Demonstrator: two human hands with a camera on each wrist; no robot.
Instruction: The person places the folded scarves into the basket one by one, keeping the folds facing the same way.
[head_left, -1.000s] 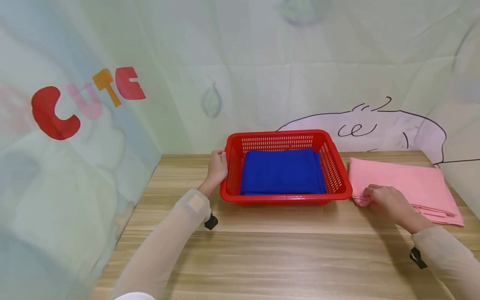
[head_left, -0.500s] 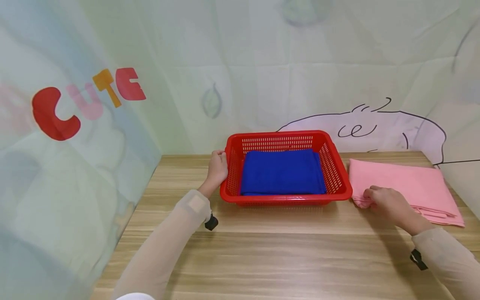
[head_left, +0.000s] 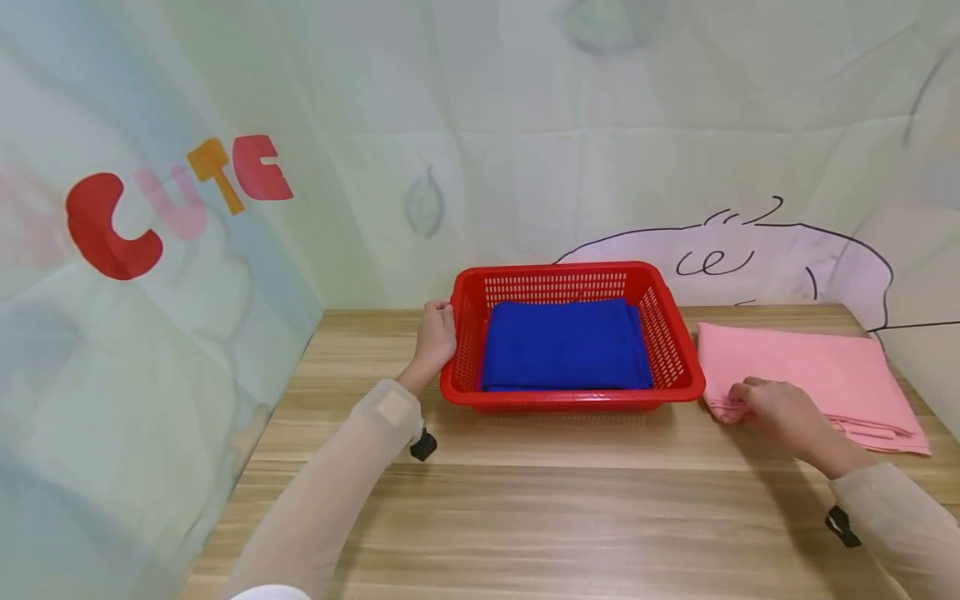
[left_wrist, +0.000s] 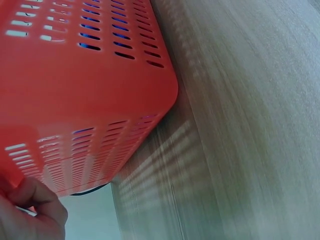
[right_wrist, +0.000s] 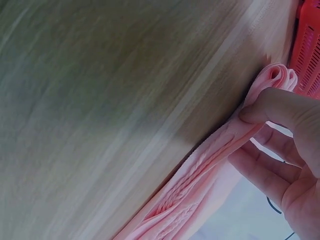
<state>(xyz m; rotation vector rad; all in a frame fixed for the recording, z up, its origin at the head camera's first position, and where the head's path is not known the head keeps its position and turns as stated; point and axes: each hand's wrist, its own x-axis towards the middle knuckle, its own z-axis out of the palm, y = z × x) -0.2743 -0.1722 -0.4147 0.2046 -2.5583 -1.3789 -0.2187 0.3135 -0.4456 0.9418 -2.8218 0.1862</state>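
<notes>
A red plastic basket [head_left: 570, 397] with slotted walls stands at the back middle of the table, holding a folded blue cloth [head_left: 562, 343]. My left hand [head_left: 436, 337] grips the basket's left rim; the left wrist view shows its curled fingers [left_wrist: 37, 200] at the slotted side. Right of the basket lies a folded pink cloth [head_left: 810, 367], its left end close to the basket wall. My right hand [head_left: 783, 414] pinches the near left edge of that cloth, thumb [right_wrist: 265, 107] on one side and fingers on the other, as the right wrist view shows.
The wood-grain table [head_left: 525, 517] runs toward me in front of the basket. A printed fabric backdrop [head_left: 390, 150] hangs behind the table and along its left side. Dark straps show at both wrists.
My right hand has shifted very slightly toward me, and the pink cloth's left part sits a little lower. The left hand, basket and blue cloth look unmoved.
</notes>
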